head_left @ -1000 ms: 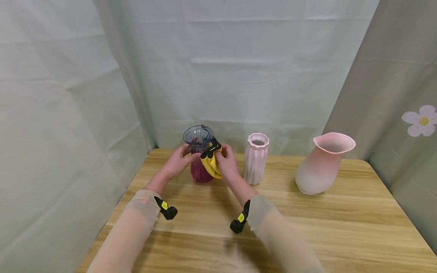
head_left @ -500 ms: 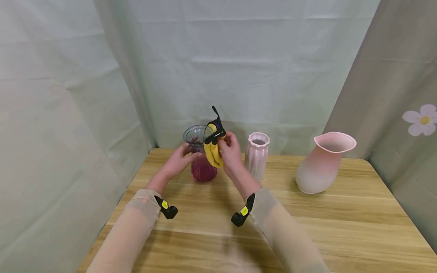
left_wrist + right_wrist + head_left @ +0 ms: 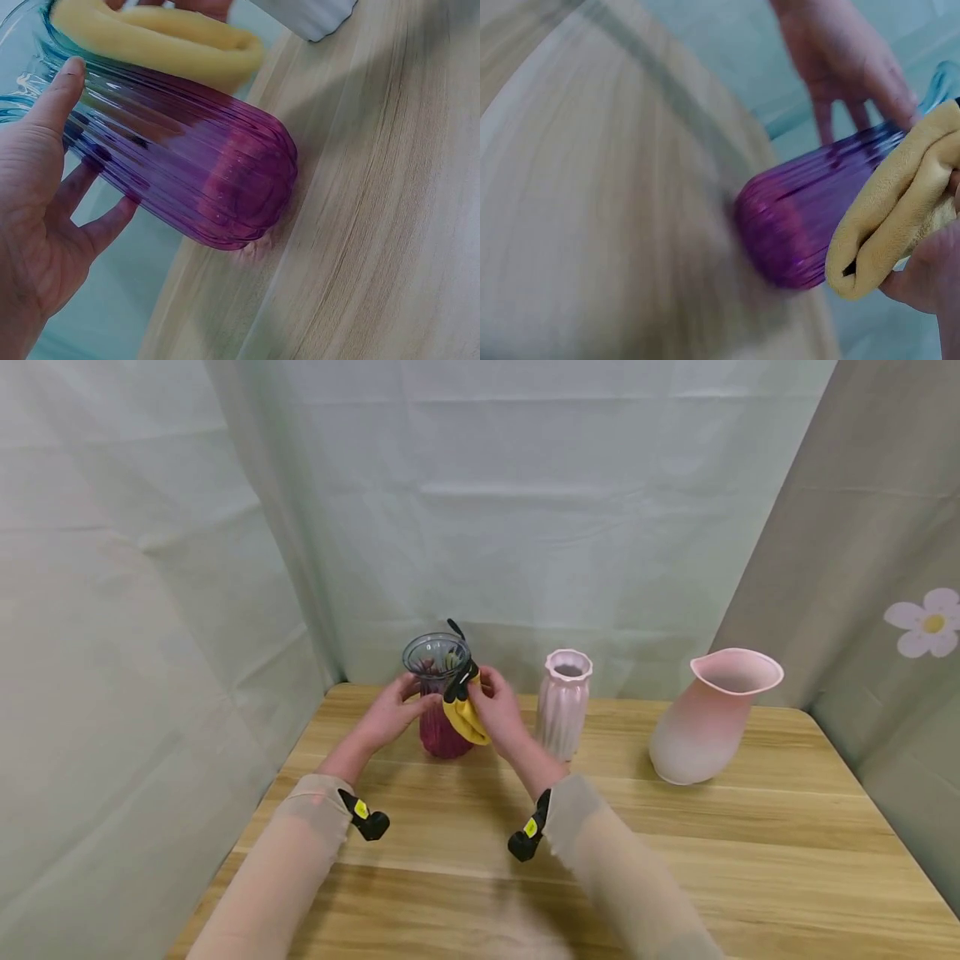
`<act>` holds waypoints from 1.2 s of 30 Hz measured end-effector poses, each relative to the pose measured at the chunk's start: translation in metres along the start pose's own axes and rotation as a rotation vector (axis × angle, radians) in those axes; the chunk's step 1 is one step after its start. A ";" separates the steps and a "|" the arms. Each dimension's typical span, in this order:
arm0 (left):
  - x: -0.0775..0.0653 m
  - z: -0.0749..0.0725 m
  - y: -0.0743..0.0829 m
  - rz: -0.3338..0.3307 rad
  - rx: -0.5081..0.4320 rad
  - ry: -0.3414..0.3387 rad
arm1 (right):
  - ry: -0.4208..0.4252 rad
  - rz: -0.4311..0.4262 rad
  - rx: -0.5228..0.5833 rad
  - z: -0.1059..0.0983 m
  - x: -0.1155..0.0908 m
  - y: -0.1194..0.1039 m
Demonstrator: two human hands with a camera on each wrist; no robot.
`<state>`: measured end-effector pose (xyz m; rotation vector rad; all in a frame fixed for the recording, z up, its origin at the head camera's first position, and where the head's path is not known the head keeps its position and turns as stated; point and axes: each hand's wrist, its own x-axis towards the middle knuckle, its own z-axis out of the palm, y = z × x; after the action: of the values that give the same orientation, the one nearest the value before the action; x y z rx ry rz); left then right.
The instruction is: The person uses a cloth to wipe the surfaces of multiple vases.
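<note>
A ribbed glass vase [image 3: 441, 737], blue at the flared rim and purple-pink toward the base, stands upright at the table's back left. My left hand [image 3: 392, 714] holds its left side, thumb in front and fingers round the back. From the right, my right hand [image 3: 498, 712] grips a folded yellow cloth [image 3: 465, 722] with a black edge and a black loop, held against the vase's side below the rim. In the left wrist view the cloth [image 3: 165, 41] lies along the glass. The right wrist view shows its thick folds, with some fingers hidden behind them.
Right of my right hand stands a narrow, pale pink fluted vase [image 3: 562, 714]. Farther right is a wider pink-and-white vase [image 3: 701, 735] with a slanted mouth. All stand on a wooden table [image 3: 450, 860], with pale curtains [image 3: 525, 527] close behind and at the sides.
My right hand raised the cloth up and right beside the vase, then brought it back down and left onto the glass. The left hand and the vase stay nearly still.
</note>
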<state>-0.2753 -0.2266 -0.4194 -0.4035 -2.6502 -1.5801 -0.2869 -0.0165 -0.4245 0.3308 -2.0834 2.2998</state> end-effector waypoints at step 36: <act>0.000 0.002 -0.003 -0.019 0.019 0.000 | 0.140 0.031 0.030 -0.019 -0.029 0.035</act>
<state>-0.2759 -0.2259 -0.4228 -0.3785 -2.6750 -1.5596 -0.2670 0.0023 -0.4650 0.1344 -2.0041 2.2994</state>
